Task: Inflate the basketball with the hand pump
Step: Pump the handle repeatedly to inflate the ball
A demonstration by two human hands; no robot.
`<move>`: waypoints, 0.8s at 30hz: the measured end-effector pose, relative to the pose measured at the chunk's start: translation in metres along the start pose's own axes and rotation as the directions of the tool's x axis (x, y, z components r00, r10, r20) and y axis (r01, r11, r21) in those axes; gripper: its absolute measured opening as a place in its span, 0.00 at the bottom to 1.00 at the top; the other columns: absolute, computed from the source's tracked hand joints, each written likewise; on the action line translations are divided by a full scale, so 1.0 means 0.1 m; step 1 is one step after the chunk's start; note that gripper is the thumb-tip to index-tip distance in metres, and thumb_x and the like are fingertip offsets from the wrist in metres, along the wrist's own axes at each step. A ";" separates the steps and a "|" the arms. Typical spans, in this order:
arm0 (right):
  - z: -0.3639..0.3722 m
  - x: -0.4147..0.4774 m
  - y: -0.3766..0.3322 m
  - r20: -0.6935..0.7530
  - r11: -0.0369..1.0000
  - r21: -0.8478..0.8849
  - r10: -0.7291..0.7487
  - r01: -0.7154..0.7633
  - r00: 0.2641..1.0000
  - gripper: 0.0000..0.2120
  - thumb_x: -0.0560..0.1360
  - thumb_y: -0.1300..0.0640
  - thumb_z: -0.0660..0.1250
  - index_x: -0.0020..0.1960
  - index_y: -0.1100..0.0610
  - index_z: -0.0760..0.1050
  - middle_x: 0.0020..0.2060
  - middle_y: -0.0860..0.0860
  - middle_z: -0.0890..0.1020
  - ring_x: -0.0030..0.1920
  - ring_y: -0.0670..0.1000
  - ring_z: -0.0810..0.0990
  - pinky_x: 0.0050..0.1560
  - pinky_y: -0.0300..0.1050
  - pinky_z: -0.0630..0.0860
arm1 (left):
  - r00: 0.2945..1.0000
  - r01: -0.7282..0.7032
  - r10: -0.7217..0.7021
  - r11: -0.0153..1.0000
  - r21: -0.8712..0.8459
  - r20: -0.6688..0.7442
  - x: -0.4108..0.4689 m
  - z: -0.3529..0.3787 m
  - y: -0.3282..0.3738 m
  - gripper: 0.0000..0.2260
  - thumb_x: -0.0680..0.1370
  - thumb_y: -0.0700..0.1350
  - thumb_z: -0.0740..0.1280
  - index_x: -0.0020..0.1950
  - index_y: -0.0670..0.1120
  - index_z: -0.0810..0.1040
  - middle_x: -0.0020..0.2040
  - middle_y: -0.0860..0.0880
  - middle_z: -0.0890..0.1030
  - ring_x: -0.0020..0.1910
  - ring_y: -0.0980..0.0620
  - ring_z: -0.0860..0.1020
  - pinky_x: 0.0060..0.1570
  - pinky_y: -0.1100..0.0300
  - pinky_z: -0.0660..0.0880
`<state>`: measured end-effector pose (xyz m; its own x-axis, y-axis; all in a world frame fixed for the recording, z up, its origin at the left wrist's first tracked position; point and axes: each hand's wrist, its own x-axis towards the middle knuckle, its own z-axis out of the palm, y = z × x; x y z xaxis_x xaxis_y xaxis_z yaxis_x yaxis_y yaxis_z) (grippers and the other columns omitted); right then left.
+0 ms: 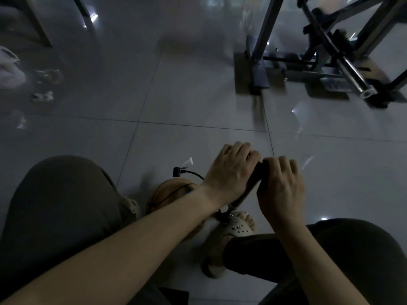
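The basketball (169, 194) lies on the tiled floor between my feet, partly hidden by my left forearm. A black hose (193, 172) curves over the ball from a small black fitting. The pump's black handle (261, 172) sits at the top of a slim shaft (241, 200) that runs down to a base by my right foot. My left hand (231, 170) grips the handle's left end. My right hand (280, 190) grips its right end.
A metal exercise frame (326, 53) with bars and feet stands at the upper right. Pale blurred items (11, 71) lie at the far left. My knees fill the lower corners, and a sandalled foot (236, 226) rests on the pump base.
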<state>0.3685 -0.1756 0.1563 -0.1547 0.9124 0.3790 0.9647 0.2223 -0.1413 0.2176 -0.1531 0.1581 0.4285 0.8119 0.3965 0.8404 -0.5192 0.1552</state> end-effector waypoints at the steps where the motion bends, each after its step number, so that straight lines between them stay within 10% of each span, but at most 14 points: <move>1: 0.03 -0.01 -0.02 0.032 1.000 -0.026 0.011 -0.010 0.999 0.11 0.73 0.57 0.60 0.55 0.57 0.72 0.47 0.54 0.74 0.45 0.53 0.69 0.43 0.49 0.71 | 1.000 0.008 -0.008 1.000 0.000 -0.008 -0.03 0.03 0.02 0.13 0.79 0.49 0.54 0.55 0.45 0.73 0.51 0.45 0.75 0.49 0.47 0.70 0.51 0.53 0.69; 15: 1.01 -0.34 0.10 0.587 0.995 -0.052 -0.038 0.085 0.808 0.11 0.74 0.59 0.56 0.56 0.52 0.68 0.50 0.50 0.71 0.47 0.51 0.67 0.47 0.43 0.64 | 0.878 0.079 -0.122 0.991 0.110 0.463 -0.59 0.98 0.05 0.19 0.77 0.47 0.43 0.59 0.43 0.68 0.51 0.43 0.73 0.46 0.45 0.70 0.46 0.51 0.71; 24: 0.61 -0.27 0.02 0.605 0.992 0.066 0.045 -0.106 0.795 0.10 0.76 0.61 0.62 0.56 0.53 0.69 0.54 0.51 0.73 0.55 0.53 0.72 0.46 0.41 0.66 | 0.855 0.186 -0.087 0.972 -0.144 0.512 -0.43 0.60 -0.01 0.20 0.77 0.50 0.51 0.64 0.45 0.70 0.59 0.45 0.73 0.57 0.45 0.71 0.57 0.53 0.67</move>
<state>0.3612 -0.1789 0.0902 -0.2088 0.9431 -0.2587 0.9595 0.1464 -0.2407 0.2182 -0.1719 0.0863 0.4625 0.8759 -0.1375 0.8486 -0.3923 0.3549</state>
